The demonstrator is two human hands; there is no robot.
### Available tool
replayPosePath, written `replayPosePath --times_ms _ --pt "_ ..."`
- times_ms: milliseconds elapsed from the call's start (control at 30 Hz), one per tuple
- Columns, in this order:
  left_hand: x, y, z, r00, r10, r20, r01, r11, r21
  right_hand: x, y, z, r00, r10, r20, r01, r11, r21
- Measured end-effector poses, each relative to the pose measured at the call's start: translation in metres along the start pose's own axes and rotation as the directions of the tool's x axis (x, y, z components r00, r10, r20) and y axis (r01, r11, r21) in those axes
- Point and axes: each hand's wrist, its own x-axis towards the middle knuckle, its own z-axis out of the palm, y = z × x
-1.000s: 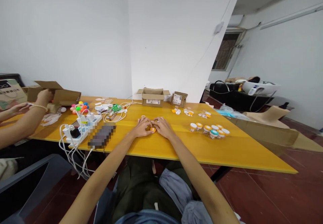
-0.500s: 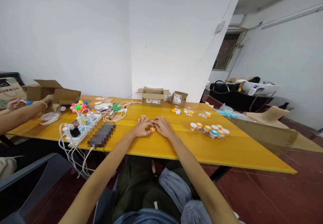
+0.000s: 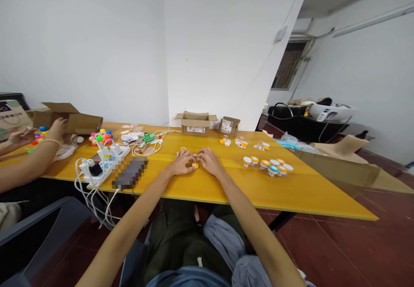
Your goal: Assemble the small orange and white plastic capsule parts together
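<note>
On the yellow table (image 3: 226,192), a small orange lid (image 3: 195,165) lies between my two hands. My left hand (image 3: 180,163) is curved beside it, with its thumb at the lid's left edge and its fingers apart. My right hand (image 3: 208,161) rests close on the other side, its fingertips near a small white piece (image 3: 195,154). Another white ring-shaped piece (image 3: 183,148) is just beyond my left fingers. To the right stand several small clear jars with orange, white and teal lids (image 3: 273,169).
Two cardboard boxes (image 3: 195,129) (image 3: 229,126) stand by the wall, with small parts (image 3: 241,143) to their right. At left are a power strip (image 3: 106,164), cables, a pixelated dark object (image 3: 130,173), colourful balls (image 3: 101,137) and another person's arms (image 3: 35,160).
At left, the other person's near hand has moved toward the open box, and more colourful balls show beside it. My hands have barely moved; my right fingertips are slightly farther from the orange lid.
</note>
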Motion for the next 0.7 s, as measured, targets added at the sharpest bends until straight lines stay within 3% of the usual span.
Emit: replayPosePath --times_ms 333,700 --pt "0.0011 -0.0012 0.0018 0.999 -0.012 -0.046 0.013 1.000 0.025 0.0008 -0.0024 -0.0047 0.998 0.037 0.049 -0.045 0.983 0.179" --pt "0.0016 -0.0010 0.0006 0.999 -0.007 -0.039 0.008 0.999 0.034 -0.0007 -0.0068 -0.0055 0.996 0.031 0.084 -0.046 0.982 0.181"
